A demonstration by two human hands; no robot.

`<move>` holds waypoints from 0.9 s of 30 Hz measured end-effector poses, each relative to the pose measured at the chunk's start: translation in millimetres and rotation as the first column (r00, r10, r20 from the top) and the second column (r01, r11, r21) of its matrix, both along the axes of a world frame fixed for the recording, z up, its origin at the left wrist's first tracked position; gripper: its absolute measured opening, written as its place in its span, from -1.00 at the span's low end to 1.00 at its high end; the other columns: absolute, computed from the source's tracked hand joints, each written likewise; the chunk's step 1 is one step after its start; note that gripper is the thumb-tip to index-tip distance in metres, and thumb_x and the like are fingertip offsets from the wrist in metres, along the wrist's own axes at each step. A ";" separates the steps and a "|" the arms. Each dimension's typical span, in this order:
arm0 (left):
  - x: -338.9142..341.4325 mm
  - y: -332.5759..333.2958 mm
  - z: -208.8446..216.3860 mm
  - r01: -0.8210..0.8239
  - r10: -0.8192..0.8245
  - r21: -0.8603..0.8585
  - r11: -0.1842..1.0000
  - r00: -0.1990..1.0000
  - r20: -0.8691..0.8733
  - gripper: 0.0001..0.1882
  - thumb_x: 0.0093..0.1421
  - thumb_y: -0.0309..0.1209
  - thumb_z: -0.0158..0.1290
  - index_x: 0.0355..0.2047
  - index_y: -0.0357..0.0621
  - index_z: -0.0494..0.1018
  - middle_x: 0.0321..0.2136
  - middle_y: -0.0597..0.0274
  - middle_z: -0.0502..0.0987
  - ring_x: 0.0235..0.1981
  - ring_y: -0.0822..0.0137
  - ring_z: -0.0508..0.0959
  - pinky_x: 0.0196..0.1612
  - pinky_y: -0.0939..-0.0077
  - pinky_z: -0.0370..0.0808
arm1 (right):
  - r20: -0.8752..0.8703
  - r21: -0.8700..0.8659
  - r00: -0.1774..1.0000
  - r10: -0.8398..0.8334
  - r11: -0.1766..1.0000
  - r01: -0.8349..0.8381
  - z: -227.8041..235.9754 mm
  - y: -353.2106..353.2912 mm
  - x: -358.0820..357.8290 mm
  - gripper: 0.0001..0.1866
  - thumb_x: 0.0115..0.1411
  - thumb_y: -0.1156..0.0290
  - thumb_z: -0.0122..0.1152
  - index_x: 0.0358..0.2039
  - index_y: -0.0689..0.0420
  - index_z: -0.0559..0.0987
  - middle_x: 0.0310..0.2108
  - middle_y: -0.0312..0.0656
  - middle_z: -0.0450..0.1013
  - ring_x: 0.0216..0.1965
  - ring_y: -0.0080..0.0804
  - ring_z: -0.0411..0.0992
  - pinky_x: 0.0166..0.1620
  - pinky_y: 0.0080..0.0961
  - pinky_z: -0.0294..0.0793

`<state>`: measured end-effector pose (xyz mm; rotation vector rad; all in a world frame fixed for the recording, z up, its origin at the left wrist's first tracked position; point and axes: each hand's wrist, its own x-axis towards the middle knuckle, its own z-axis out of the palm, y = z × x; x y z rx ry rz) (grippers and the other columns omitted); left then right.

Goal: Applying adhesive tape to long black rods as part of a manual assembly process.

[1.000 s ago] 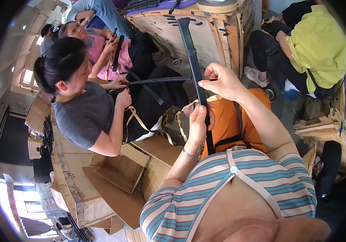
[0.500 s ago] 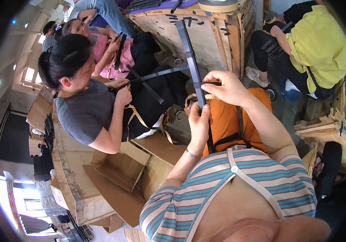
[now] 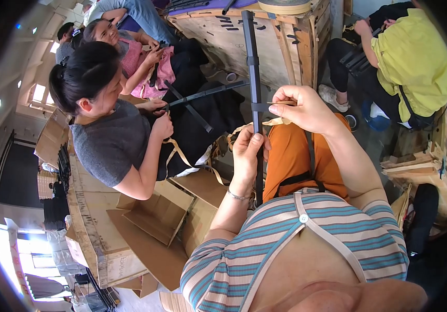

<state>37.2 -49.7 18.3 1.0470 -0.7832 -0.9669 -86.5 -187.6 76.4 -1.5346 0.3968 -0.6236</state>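
A long black bar [image 3: 255, 80] stands roughly upright before me, with dark bands around it. My left hand [image 3: 248, 151] is closed around its lower part. My right hand [image 3: 307, 110] pinches the end of a short black tape strip [image 3: 260, 107] that lies across the bar. A beige ribbon-like strip [image 3: 277, 122] hangs by the right hand's fingers, and more of it loops out beside the left hand. To the left, a co-worker in a grey shirt [image 3: 110, 127] holds another black banded bar [image 3: 210, 93] in both hands.
An open cardboard box [image 3: 153, 244] stands at lower left, beside a wooden crate [image 3: 85, 218]. Ahead is another wooden crate [image 3: 223, 44] with a tape roll [image 3: 284, 6] on top. A person in a yellow shirt [image 3: 416, 67] sits at right; one in pink [image 3: 140, 62] sits farther left.
The bar in my left hand has tipped more upright, its top moving right and up. My right hand has drawn slightly right, away from the bar, with the tape strip.
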 end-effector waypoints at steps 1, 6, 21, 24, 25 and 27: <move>0.8 0.4 0.7 0.011 -0.011 -0.009 1.000 1.000 0.006 -0.75 0.22 -0.25 -0.06 -0.32 -0.22 0.33 -0.61 0.21 0.43 -0.72 0.52 0.32 -0.65 0.73 0.26 | -0.004 -0.003 1.000 0.010 1.000 -0.010 0.8 -0.4 -0.2 -0.85 0.08 0.46 0.20 -0.52 0.20 0.42 -0.59 -0.46 0.30 -0.53 -0.81 0.20 -0.50 -0.77 0.20; 5.7 1.5 7.6 0.113 -0.114 -0.051 0.992 0.993 -0.022 -0.67 0.24 -0.17 -0.12 -0.29 -0.24 0.33 -0.60 0.19 0.44 -0.69 0.52 0.36 -0.57 0.73 0.33 | -0.054 -0.118 0.999 -0.002 0.993 -0.004 -5.6 -3.1 1.7 -0.81 0.10 0.47 0.18 -0.56 0.18 0.37 -0.60 -0.48 0.26 -0.55 -0.80 0.18 -0.50 -0.78 0.19; 7.0 0.1 9.9 0.027 -0.021 0.063 0.998 0.995 -0.099 -0.65 0.18 -0.13 -0.03 -0.35 -0.21 0.32 -0.65 0.27 0.33 -0.73 0.52 0.27 -0.72 0.73 0.19 | 0.015 -0.103 0.999 0.029 0.994 -0.027 -14.0 -1.9 3.2 -0.80 0.09 0.53 0.18 -0.58 0.17 0.35 -0.57 -0.38 0.34 -0.54 -0.78 0.26 -0.50 -0.76 0.26; 5.1 -2.7 13.9 0.050 -0.050 0.004 0.999 0.997 -0.066 -0.70 0.13 -0.20 0.06 -0.37 -0.15 0.27 -0.68 0.28 0.32 -0.81 0.53 0.24 -0.83 0.74 0.12 | 0.121 -0.045 0.991 0.060 0.997 -0.055 -9.8 1.7 0.3 -0.79 0.08 0.55 0.18 -0.59 0.18 0.34 -0.50 -0.32 0.38 -0.51 -0.77 0.27 -0.48 -0.77 0.27; 6.3 -1.9 14.3 0.050 -0.049 0.007 0.999 0.997 -0.065 -0.70 0.13 -0.20 0.06 -0.37 -0.15 0.27 -0.68 0.28 0.32 -0.81 0.53 0.24 -0.83 0.74 0.12 | 0.131 0.027 0.989 0.069 0.997 -0.073 -5.9 3.1 -1.8 -0.78 0.07 0.55 0.19 -0.60 0.17 0.32 -0.47 -0.30 0.39 -0.51 -0.77 0.27 -0.48 -0.77 0.27; 9.0 0.1 16.7 0.142 -0.147 -0.036 0.989 0.971 -0.189 -0.70 0.13 -0.19 0.05 -0.38 -0.16 0.27 -0.69 0.27 0.30 -0.83 0.53 0.22 -0.82 0.74 0.12 | 0.145 0.098 0.987 0.075 0.991 -0.090 -3.8 6.4 -2.7 -0.76 0.07 0.55 0.20 -0.62 0.16 0.31 -0.45 -0.28 0.40 -0.50 -0.76 0.26 -0.47 -0.77 0.26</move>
